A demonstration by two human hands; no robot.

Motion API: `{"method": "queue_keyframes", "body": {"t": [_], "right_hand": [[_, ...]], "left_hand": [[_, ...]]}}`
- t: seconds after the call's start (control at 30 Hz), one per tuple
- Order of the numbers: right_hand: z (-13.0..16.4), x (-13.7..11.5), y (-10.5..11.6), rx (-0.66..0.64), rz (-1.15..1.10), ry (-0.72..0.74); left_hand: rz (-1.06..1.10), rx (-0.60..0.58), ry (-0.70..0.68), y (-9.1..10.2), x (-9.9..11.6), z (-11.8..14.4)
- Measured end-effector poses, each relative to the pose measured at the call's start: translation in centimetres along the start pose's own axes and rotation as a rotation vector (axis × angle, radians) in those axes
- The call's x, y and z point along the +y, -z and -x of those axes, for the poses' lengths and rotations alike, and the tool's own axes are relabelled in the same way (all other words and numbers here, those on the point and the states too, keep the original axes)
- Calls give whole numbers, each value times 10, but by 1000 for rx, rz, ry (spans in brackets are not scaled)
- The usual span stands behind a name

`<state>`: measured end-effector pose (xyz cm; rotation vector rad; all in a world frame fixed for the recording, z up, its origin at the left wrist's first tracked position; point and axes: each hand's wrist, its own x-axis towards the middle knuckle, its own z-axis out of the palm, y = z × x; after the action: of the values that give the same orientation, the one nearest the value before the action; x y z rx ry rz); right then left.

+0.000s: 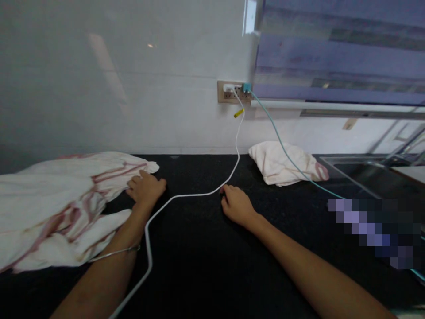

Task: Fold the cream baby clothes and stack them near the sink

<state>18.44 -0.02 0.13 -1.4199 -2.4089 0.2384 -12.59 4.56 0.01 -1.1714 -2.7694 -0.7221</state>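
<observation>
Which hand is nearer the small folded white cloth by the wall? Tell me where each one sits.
Right. The right hand rests on the black counter just left of the small folded white cloth; the left hand lies farther left, on the large pink-striped white cloth.

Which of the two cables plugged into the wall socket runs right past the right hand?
The white cable. It drops from the wall socket and passes the right hand at its fingertips, while the teal cable runs off rightward over the folded cloth.

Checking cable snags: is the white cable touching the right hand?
Touching. In the head view the white cable runs straight into the fingers of the right hand on the black counter, no gap showing.
</observation>
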Motion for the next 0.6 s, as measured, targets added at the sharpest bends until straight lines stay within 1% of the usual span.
{"method": "queue_keyframes", "body": {"t": [0.13, 0.2, 0.3, 0.33, 0.37, 0.4, 0.47, 0.5, 0.53, 0.57, 0.6], "right_hand": [[0, 0, 0, 1, 2, 0], [0, 0, 0, -5, 3, -5], [-1, 1, -1, -8, 0, -5], [-1, 1, -1, -6, -1, -1], [-1, 1, -1, -2, -1, 2], [-1, 1, -1, 2, -1, 6], [-1, 1, -1, 5, 2, 5], [-1, 1, -1, 4, 3, 3], [-1, 1, -1, 1, 4, 3], [-1, 1, -1, -1, 7, 4], [-1, 1, -1, -1, 9, 7]], "left_hand": [[-13, -33, -51, -5, -2, -4], [-16, -72, -93, -7, -3, -5], [-7, -132, -143, -7, 0, -5], [-4, -132, -155, -7, 2, -3], [-3, -103, -165, -6, 3, -1], [-3, -42, -183, -4, 4, 0], [8, 161, -215, 0, 4, 2], [19, 266, -206, 3, 1, 2], [31, 331, -175, 5, -2, 0], [39, 339, -120, 6, -6, -3], [45, 295, -48, 7, -11, -7]]}}
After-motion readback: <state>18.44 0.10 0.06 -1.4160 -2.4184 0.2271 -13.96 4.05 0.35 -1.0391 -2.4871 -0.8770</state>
